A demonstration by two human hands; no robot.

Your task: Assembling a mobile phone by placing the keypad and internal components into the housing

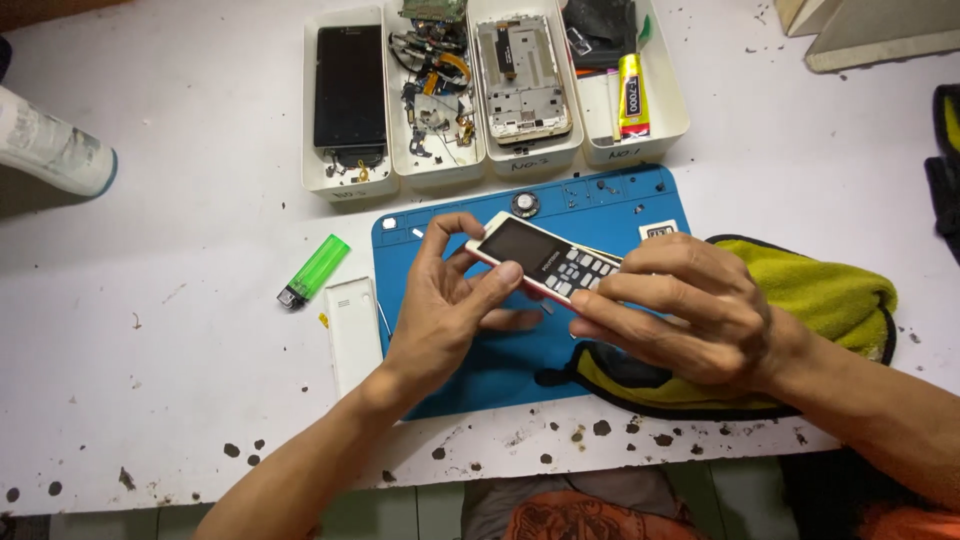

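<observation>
Orange patterned cloth on the person's lap showed at the lower edge, below the rim of a white, paint-speckled worktop; above it, both hands closed around a small keypad phone, held tilted just over a blue repair mat; the left hand gripped the screen end, thumb pressed along the near edge and fingers curled behind; the right hand pinched the keypad end between thumb and fingertips; a yellow-green cloth with dark trim lay under the right wrist, overlapping the mat's right side; a white back cover rested just beside the mat's left edge, with a green lighter near it; a small round part sat on the mat's far strip; behind the mat, four white trays stood side by side, one holding a dark phone screen, the next loose cables and parts, the third a bare phone frame, the last a yellow glue tube; a white can lay at the far left.
</observation>
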